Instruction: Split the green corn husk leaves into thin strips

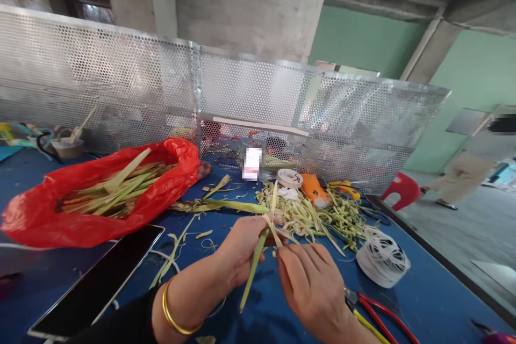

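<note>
Both my hands meet over the blue table, closed on long green and pale yellow leaf strips [253, 274] that cross between the fingers. My left hand [242, 244], below a gold bangle [171, 306], pinches the strips where they cross; one green strip hangs down past the thumb. Fingertips of my right hand [312, 279] grip a pale strip beside that crossing. Just beyond lies a heap of cut leaf strips [300, 209]. To the left, more long leaves [129, 180] fill an open red plastic bag [36, 207].
Red-and-yellow-handled pliers [382, 317] and a white spool [382, 258] lie right of my right hand. A tape roll [289, 178], an orange packet [314, 189] and a lit phone [252, 164] sit farther back. A dark tablet [100, 279] lies left; a perforated metal screen [250, 86] stands behind.
</note>
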`<state>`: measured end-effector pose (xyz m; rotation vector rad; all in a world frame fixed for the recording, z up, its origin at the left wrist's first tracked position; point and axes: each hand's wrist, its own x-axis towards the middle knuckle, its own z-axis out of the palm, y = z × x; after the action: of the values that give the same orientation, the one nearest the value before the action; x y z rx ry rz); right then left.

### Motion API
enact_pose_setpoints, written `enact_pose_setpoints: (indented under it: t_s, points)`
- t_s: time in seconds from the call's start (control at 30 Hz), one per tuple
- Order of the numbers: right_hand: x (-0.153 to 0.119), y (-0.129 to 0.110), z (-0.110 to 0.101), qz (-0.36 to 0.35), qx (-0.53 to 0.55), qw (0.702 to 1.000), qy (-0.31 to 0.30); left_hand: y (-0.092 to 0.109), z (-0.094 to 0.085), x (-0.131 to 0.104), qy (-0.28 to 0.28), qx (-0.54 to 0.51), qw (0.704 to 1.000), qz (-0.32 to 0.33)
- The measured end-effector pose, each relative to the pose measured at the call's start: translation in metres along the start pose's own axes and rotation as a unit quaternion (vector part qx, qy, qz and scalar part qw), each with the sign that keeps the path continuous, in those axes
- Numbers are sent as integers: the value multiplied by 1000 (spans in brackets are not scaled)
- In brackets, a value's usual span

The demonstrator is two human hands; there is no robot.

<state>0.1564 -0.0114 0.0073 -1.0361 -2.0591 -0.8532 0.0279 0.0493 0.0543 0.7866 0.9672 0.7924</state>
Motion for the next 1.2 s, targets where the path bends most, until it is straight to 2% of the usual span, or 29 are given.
enact_pose_setpoints:
  t_s: [0.23,0.37,0.47,0.57,0.63,0.73,0.8,0.87,0.9,1.0,1.07,1.13,1.2]
  points:
    - [-6,-3,16,13,40,999,-15,-1,-1,3,0,-117,993,-24]
    - [-5,-1,11,35,36,999,-21,2,-1,1,0,-110,994,19]
    - [-3,-3,7,-11,45,999,-20,-2,1,0,5,-96,994,48]
    - [-2,-7,7,-79,41,995,-37,-14,3,1,-7,-88,995,36]
    - [-2,-8,7,-90,36,995,-21,-21,4,2,-28,-78,996,31]
    - [1,-4,1,-37,82,996,15,-26,4,2,-53,-51,996,50]
    - [4,3,-4,58,141,987,49,-25,4,0,-58,-27,995,70]
    - [7,10,-7,196,206,956,75,-24,4,-1,-64,-3,995,82]
    - [8,14,-7,271,241,929,71,-23,4,-1,-71,9,994,87]
    - [8,22,0,461,352,815,2,-25,5,0,-88,42,990,100]
    - [7,25,6,517,404,754,-35,-26,5,2,-85,47,989,108]
    - [6,26,10,535,428,728,-42,-26,5,4,-77,47,991,104]
    - [5,25,12,541,440,715,-36,-25,4,4,-73,56,992,92]
